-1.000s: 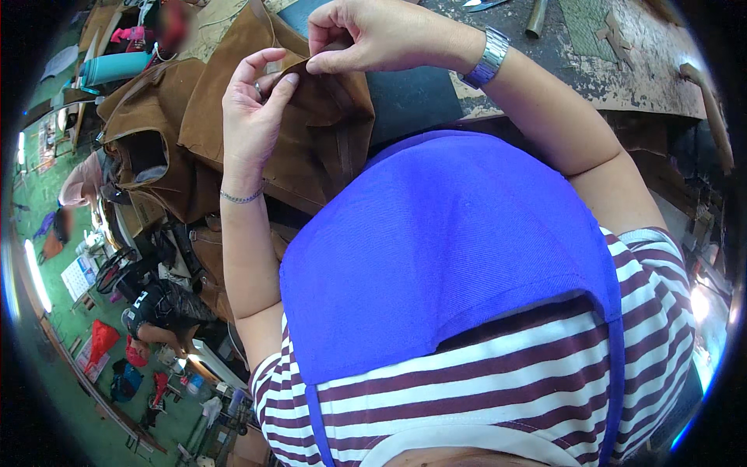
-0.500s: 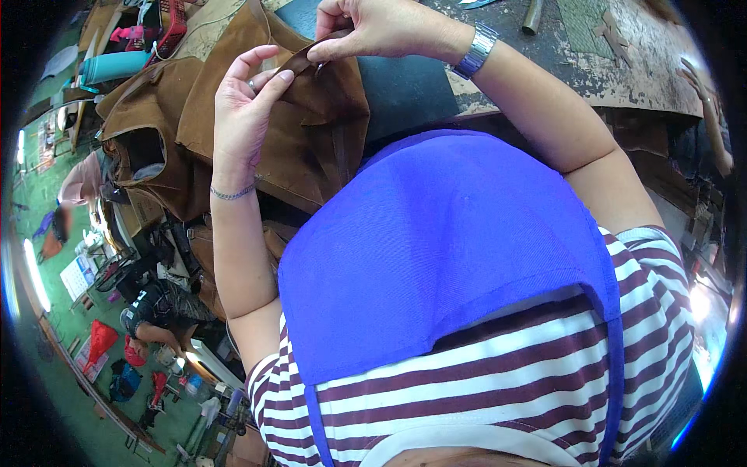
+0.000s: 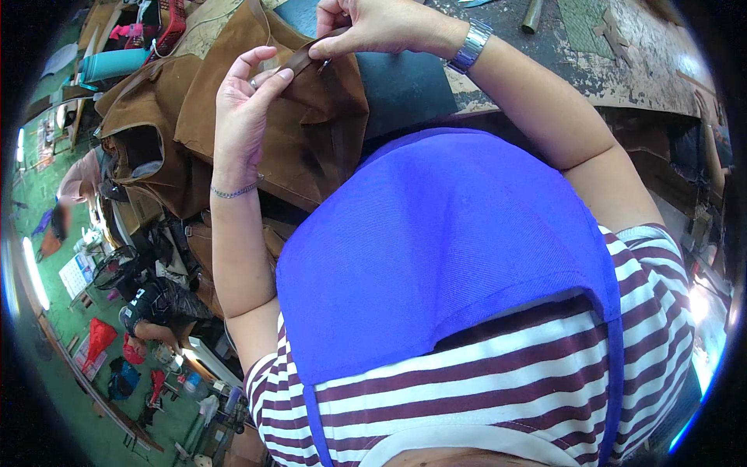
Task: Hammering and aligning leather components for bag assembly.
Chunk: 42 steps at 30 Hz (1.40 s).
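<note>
At the top of the head view, a dark brown leather strap (image 3: 301,59) runs between my two hands, with a small metal piece hanging near it. My left hand (image 3: 246,109) pinches its lower left end between thumb and forefinger, the other fingers loosely raised. The upper right end is gripped by my right hand (image 3: 379,28), thumb on top and fingers curled. Below the strap lies a large brown suede bag (image 3: 323,128), partly covered by my left hand. Whether the strap is joined to the bag, I cannot tell.
A second brown bag (image 3: 128,117) with an open mouth lies to the left. A dark green mat (image 3: 408,89) covers part of the worn worktable (image 3: 498,89). A metal tube (image 3: 533,17) lies at the far right. A red basket (image 3: 173,27) stands far left; a co-worker (image 3: 159,307) bends over lower left.
Little differs. My right thumb has shifted slightly right, showing a bit more of the strap between my hands. The bags have moved slightly left in the picture.
</note>
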Available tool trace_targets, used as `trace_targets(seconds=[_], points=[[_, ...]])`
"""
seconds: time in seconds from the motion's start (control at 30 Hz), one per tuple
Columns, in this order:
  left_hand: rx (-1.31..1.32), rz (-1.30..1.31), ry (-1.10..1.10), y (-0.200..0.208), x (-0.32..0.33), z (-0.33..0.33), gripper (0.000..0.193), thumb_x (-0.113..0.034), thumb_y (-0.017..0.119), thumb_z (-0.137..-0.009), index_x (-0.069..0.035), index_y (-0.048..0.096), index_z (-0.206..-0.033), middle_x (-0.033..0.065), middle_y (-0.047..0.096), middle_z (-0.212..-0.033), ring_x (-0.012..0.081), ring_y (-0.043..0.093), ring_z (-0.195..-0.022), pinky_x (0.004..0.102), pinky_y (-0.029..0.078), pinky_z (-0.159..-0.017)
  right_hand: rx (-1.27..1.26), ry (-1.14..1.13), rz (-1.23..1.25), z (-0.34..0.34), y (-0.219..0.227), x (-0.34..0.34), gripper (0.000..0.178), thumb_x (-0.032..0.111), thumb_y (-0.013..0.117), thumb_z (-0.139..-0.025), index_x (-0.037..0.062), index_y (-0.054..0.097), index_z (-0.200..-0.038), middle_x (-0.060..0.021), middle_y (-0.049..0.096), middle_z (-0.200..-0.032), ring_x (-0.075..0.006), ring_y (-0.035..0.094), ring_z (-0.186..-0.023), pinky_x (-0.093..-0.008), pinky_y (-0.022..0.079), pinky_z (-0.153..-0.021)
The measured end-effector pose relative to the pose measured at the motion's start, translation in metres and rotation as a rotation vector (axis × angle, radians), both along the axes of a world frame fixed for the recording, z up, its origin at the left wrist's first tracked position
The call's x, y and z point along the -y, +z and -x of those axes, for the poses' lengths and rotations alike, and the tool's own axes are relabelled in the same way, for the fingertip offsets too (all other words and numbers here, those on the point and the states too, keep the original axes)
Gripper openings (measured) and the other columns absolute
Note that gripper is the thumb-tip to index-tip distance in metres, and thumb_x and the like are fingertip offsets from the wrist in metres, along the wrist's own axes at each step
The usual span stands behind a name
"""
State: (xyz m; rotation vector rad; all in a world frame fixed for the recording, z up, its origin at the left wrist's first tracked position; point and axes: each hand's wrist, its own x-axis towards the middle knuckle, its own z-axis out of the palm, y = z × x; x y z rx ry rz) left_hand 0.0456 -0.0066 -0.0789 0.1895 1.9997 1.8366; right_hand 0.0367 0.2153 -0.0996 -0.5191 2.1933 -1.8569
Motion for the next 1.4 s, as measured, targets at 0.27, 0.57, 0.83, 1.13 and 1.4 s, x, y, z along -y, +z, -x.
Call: trace_targets(seconds=[0.27,0.57,0.83,1.13,1.4], points=[[-0.030,-0.036,0.136,-0.007,-0.005,-0.006,0.041,0.001,0.070,-0.077,-0.001,0.048,-0.111,0.0104,0.066,-0.088,0.0112,0.063,-0.080,0.0202,0.049,-0.072,0.031,0.017,-0.119,0.004,0.008,0.005,0.020,0.020,0.070,-0.076,0.0004,0.063,-0.076,-0.0023,0.061,-0.066,-0.0080,0.052,-0.059,-0.0241,0.043,-0.051],[-0.001,-0.016,0.102,-0.011,0.008,-0.004,0.037,-0.001,0.067,-0.080,-0.002,0.048,-0.111,0.0093,0.065,-0.089,0.0100,0.061,-0.082,0.0196,0.048,-0.074,0.293,0.213,0.121,0.018,-0.006,0.006,0.022,0.024,0.067,-0.083,0.0017,0.066,-0.087,-0.0018,0.066,-0.075,-0.0066,0.057,-0.063,-0.0213,0.047,-0.059],[-0.105,0.051,0.052,-0.010,0.010,-0.006,0.036,-0.001,0.066,-0.082,-0.003,0.048,-0.113,0.0083,0.065,-0.089,0.0085,0.060,-0.080,0.0190,0.047,-0.072,0.133,0.153,-0.100,0.012,0.012,0.021,0.019,0.021,0.066,-0.082,0.0014,0.068,-0.081,-0.0032,0.066,-0.071,-0.0084,0.060,-0.065,-0.0235,0.048,-0.059],[-0.044,0.084,0.074,-0.001,0.014,-0.010,0.043,-0.001,0.068,-0.081,0.000,0.047,-0.119,0.0075,0.066,-0.086,0.0087,0.060,-0.080,0.0190,0.047,-0.073,0.105,0.416,-0.272,0.035,0.052,0.008,0.024,0.024,0.070,-0.077,0.0003,0.070,-0.082,-0.0041,0.066,-0.067,-0.0106,0.061,-0.060,-0.0243,0.048,-0.056],[-0.007,0.083,0.079,0.002,0.018,-0.011,0.046,-0.003,0.069,-0.080,0.000,0.047,-0.120,0.0070,0.066,-0.087,0.0099,0.061,-0.081,0.0213,0.047,-0.076,-0.028,0.433,-0.362,0.043,0.041,0.011,0.022,0.023,0.070,-0.076,0.0019,0.070,-0.082,-0.0037,0.066,-0.066,-0.0091,0.059,-0.058,-0.0243,0.047,-0.055]])
